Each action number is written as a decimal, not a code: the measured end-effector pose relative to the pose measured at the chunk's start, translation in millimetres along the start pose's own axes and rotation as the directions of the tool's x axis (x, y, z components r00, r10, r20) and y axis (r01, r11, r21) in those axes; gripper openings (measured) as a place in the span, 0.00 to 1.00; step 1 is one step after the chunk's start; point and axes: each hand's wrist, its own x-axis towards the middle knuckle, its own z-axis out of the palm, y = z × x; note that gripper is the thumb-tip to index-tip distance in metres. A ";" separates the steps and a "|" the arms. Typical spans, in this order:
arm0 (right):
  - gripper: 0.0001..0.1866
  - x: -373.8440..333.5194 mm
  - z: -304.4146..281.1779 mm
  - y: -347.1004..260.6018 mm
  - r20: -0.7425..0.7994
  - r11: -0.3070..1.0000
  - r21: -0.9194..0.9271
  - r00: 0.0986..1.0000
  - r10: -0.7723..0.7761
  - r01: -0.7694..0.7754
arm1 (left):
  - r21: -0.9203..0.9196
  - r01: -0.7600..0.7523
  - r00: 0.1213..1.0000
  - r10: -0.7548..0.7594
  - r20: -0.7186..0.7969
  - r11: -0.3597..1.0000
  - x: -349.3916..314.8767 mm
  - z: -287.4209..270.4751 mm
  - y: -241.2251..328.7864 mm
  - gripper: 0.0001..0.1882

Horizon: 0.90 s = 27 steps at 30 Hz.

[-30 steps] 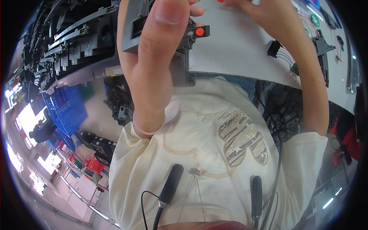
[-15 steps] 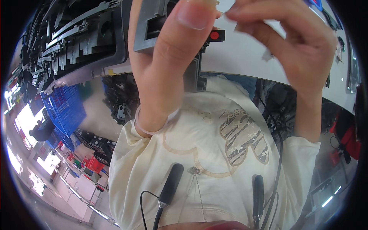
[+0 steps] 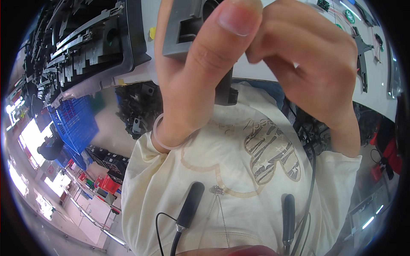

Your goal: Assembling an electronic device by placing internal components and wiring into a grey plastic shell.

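Close in front of me, my left hand (image 3: 194, 83) grips a dark grey moulded plastic part (image 3: 176, 42) with a square recess and a round opening. The thumb presses across it, and a darker lower end (image 3: 227, 94) hangs below the hand. My right hand (image 3: 314, 64) is bent with its fingers closed in a pinch, right beside the left thumb tip at the part. What lies between those fingertips is hidden.
A black tray (image 3: 136, 51) heaped with long dark plastic parts stands on the left of the white table (image 3: 378, 91). Small green circuit boards (image 3: 349, 16) and a black bracket-like piece (image 3: 362, 59) lie at the far right. Dark parts (image 3: 136, 109) fill a place below the table edge.
My right hand has moved in and down against the left thumb, its fingers curling closed. The left hand has shifted slightly right with the part, and a red round spot on it is now covered.
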 end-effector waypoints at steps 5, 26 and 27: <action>0.07 0.0 5.6 13.8 -0.013 0.983 -0.010 0.983 -0.183 0.183 | 0.009 0.089 0.989 -0.087 -0.121 0.996 -5.9 1.9 0.2 0.29; 0.10 15.0 -19.6 29.6 0.427 0.981 -0.025 0.889 -0.165 0.194 | -0.082 0.096 0.981 -0.080 0.178 0.992 5.3 -9.0 0.8 0.28; 0.10 13.0 -19.8 29.0 0.420 0.957 -0.070 0.879 -0.227 0.281 | -0.006 0.073 0.988 -0.071 0.135 0.997 5.4 -9.3 -2.4 0.28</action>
